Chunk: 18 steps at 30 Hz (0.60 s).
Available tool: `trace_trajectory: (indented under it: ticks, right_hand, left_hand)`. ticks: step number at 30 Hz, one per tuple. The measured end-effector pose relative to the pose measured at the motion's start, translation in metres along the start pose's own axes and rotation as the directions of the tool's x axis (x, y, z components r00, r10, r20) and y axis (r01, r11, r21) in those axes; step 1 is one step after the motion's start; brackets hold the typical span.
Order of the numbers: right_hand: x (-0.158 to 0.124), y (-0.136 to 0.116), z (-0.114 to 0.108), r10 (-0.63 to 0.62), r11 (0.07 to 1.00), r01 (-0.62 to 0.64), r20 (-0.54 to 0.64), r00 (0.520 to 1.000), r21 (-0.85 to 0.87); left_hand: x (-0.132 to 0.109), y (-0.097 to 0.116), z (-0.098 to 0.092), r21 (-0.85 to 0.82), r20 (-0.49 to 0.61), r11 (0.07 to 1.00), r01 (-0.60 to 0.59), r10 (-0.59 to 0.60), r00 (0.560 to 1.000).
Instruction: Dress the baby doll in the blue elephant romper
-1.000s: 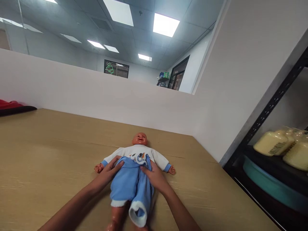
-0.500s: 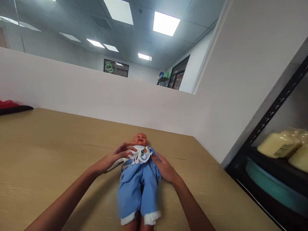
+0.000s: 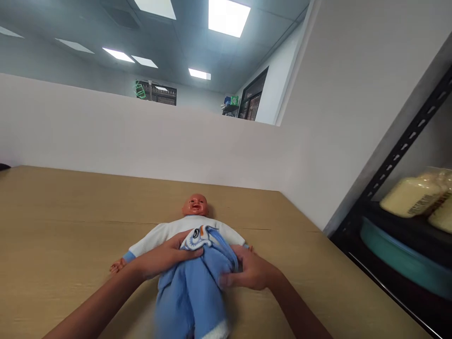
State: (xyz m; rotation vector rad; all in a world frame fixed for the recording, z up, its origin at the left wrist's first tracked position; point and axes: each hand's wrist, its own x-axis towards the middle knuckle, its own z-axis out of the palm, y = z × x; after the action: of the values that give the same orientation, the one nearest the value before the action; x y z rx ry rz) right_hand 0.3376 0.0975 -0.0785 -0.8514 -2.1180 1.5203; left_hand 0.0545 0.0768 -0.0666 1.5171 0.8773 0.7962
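A baby doll [image 3: 195,205] lies on its back on the wooden table, its head toward the wall. It wears a white long-sleeved top [image 3: 194,221] with blue cuffs and blue fleece overalls [image 3: 199,273] whose bib, with an embroidered face, is folded and rumpled at the waist. My left hand [image 3: 169,256] grips the overalls at the waist, thumb in front and fingers tucked behind the bib. At the other side of the waist, my right hand [image 3: 252,269] holds the edge of the overalls, its thumb blurred. The doll's feet are out of view.
The table [image 3: 70,226] meets a white low wall [image 3: 141,141] at the back. To the right stands a black metal shelf [image 3: 399,155] with yellow wrapped packs [image 3: 411,195] and a teal basin [image 3: 399,256]. A dark item [image 3: 4,166] shows at the far left edge.
My left hand has moved from the doll's chest down to the waist of the overalls. My right hand has shifted lower. The doll's arms now show spread out, and the camera view has turned slightly.
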Motion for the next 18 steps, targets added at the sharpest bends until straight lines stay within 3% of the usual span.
trace_trajectory:
  ticks: [3,5,7,10,13,16,18]
  right_hand:
    - [0.006,0.028,0.012,0.003,0.940,0.075,-0.227,0.974,0.333]
    - [0.011,0.041,0.019,0.028,0.892,0.141,-0.365,0.931,0.429]
    - [0.014,0.051,0.022,0.034,0.873,0.161,-0.387,0.921,0.460]
    - [0.013,0.062,0.025,0.069,0.836,0.142,-0.358,0.931,0.531]
    - [0.007,0.061,0.029,0.127,0.836,0.089,-0.349,0.928,0.541]
    - [0.002,0.041,0.035,0.039,0.882,0.021,-0.118,0.992,0.470]
    - [0.000,0.023,0.038,-0.017,0.917,0.000,0.041,0.999,0.398]
  left_hand:
    - [0.005,-0.006,0.002,-0.029,0.022,0.994,0.109,-0.108,0.994]
    - [0.006,-0.009,0.001,0.098,-0.017,0.972,0.214,-0.213,0.977]
    - [0.006,-0.012,-0.002,0.150,0.004,0.955,0.256,-0.259,0.966]
    - [0.005,-0.015,-0.006,0.074,0.175,0.979,0.190,-0.200,0.964]
    - [0.005,-0.018,-0.010,0.018,0.202,0.989,0.145,-0.146,0.968]
    - [0.007,-0.018,-0.007,0.013,0.164,0.991,0.133,-0.133,0.977]
    - [0.009,-0.015,-0.002,0.043,0.165,0.990,0.133,-0.139,0.976]
